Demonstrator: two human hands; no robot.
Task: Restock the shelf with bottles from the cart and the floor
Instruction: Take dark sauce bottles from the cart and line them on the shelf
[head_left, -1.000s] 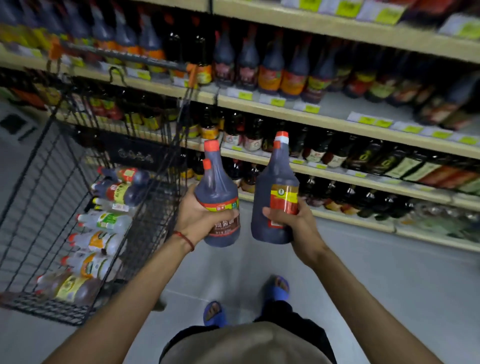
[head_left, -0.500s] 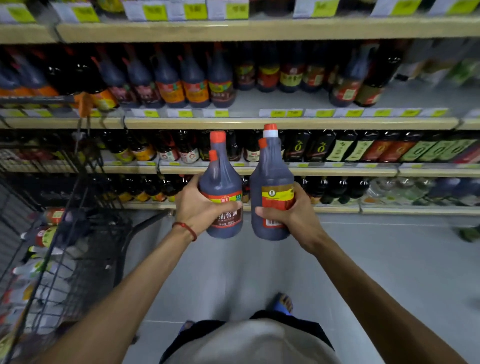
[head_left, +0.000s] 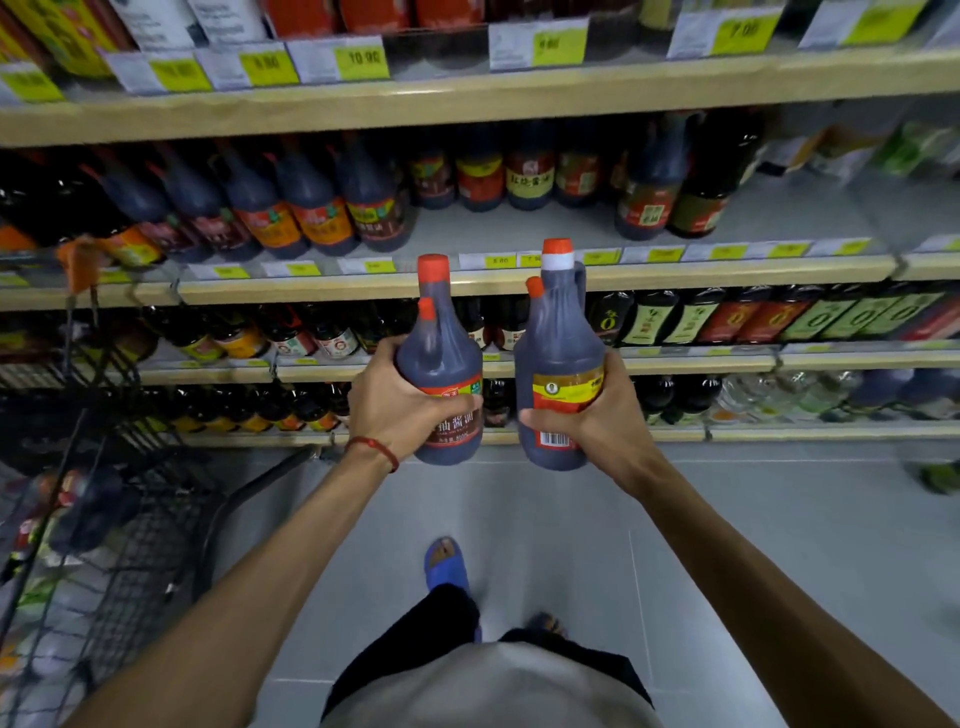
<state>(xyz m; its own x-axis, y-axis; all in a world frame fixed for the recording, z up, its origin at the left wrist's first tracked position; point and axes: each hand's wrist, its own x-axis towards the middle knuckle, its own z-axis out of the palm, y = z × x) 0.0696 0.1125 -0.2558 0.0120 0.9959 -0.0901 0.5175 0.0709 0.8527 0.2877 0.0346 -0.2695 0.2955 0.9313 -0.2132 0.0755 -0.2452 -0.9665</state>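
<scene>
Two dark sauce bottles are sitting upright in mid-air in front of the shelving, one in each hand. The left bottle (head_left: 441, 364), red-capped with a brown and red label, is being gripped around its lower body by the left hand (head_left: 402, 402), fingers wrapping closed over the label. Just beside it, not quite touching, the right bottle (head_left: 561, 358) is wearing a red cap over a white collar and a yellow and red label with a barcode below; the right hand (head_left: 597, 415) is closing tightly around it from the right side, thumb lying across the front. Each bottle is showing a small second red cap on its handle side. A red cord bracelet (head_left: 375, 448) is circling the left wrist.

Behind the bottles, the middle shelf (head_left: 727, 270) is running across with yellow price tags along its edge; a row of similar dark bottles (head_left: 311, 208) is standing on its left part, while bare shelf space is showing on the right. Lower shelves are carrying smaller dark bottles. At the lower left, the wire cart (head_left: 104, 545) is standing, blurred, with bottles lying inside. Below, a blue sandal (head_left: 447, 566) is stepping on the grey floor (head_left: 727, 545).
</scene>
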